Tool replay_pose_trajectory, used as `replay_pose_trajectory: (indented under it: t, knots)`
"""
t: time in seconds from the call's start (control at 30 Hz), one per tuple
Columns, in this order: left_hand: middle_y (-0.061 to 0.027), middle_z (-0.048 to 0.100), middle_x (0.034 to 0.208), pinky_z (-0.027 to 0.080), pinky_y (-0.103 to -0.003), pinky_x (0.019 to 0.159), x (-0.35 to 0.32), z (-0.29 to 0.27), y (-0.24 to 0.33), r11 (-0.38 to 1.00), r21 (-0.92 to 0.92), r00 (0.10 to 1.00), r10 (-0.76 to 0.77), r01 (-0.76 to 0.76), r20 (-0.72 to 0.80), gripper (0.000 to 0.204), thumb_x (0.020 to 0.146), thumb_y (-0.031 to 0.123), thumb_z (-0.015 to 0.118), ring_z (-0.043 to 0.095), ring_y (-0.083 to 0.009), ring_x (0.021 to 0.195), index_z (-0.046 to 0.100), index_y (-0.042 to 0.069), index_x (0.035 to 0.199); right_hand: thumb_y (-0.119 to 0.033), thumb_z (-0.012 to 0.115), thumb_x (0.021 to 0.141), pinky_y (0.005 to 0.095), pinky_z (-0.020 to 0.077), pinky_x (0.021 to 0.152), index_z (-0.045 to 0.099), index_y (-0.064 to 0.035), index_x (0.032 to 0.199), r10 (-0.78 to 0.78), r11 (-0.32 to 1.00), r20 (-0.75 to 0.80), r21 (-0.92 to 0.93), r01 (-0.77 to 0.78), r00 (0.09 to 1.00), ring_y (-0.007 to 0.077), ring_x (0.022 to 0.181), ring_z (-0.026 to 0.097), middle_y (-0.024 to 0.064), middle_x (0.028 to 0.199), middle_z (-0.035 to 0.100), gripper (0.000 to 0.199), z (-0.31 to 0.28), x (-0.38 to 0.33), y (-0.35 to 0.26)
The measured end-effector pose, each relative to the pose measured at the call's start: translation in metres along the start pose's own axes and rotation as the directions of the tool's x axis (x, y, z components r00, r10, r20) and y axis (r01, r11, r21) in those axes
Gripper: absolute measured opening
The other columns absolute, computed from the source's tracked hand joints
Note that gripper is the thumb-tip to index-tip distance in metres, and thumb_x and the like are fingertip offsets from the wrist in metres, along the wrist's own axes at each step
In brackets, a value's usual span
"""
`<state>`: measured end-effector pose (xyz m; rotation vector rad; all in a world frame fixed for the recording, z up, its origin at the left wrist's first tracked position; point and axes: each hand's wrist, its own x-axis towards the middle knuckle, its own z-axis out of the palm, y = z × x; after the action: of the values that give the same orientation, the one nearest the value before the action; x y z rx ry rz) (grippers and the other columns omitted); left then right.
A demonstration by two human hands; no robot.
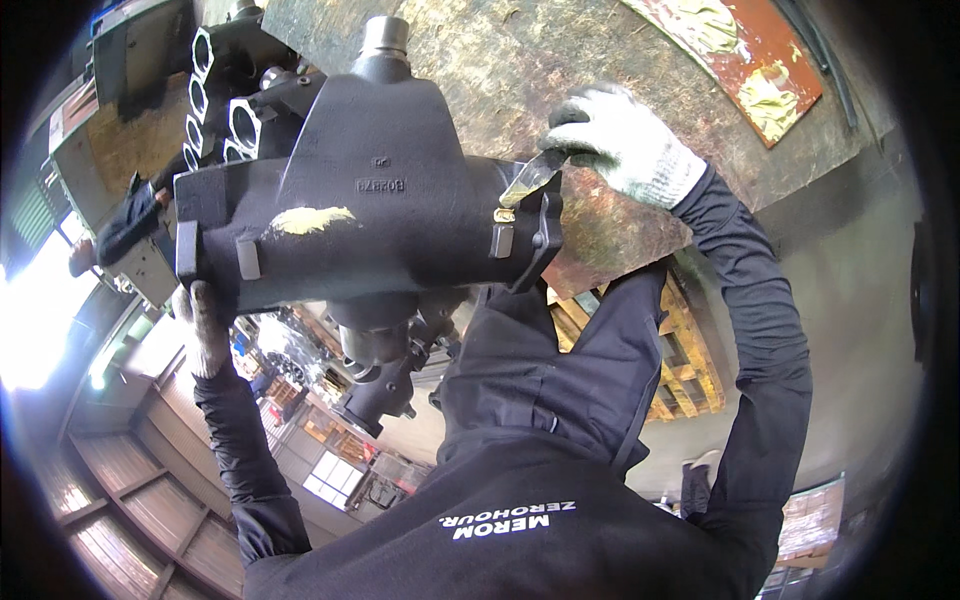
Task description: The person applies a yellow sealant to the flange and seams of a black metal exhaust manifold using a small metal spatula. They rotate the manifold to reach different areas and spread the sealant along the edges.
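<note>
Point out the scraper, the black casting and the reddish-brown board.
Scraper [533,180], head view: middle of its blade.
Black casting [375,225], head view: middle of its body.
Reddish-brown board [775,43], head view: bare part of its top.

Two gloved hands [628,145], one scraper [533,179], one foreground casting [385,235].

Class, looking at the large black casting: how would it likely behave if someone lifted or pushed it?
The black casting looks like thick cast metal, so it is probably stiff and heavy. Its rounded form and jutting metal neck suggest it might roll or tip unevenly if pushed. The left hand at one end may help steady it.
</note>
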<state>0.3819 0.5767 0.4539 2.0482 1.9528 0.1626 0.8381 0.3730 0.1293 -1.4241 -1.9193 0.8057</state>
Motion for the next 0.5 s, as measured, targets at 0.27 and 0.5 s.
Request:
replay_pose_trajectory:
  t: [0.27,0.5]
  knots:
    - [0.0060,0.044,0.070,0.030,-0.026,0.055,0.029,0.008,-0.001,0.984,-0.171,0.994,-0.029,0.047,0.105,0.046,0.104,0.055,0.058,0.039,-0.0067,0.061,0.054,0.013,0.085,-0.001,0.076,0.072,0.0472,0.0363,0.120,0.070,-0.0218,0.119,-0.267,0.963,0.087,-0.024,0.270,0.960,0.0314,0.139,0.050,0.0013,0.127,0.065,0.051,-0.005,0.046,0.007]
    - [0.0051,0.046,0.065,0.028,-0.025,0.051,0.049,0.018,-0.003,0.973,-0.232,0.990,0.047,-0.015,0.131,0.047,0.105,0.053,0.058,0.041,-0.0069,0.055,0.054,0.013,0.080,-0.007,0.075,0.075,0.0471,0.0380,0.119,0.072,-0.0219,0.118,-0.392,0.920,0.085,0.008,0.393,0.916,0.0301,0.135,0.054,0.0012,0.122,0.068,0.046,0.014,0.073,0.008]
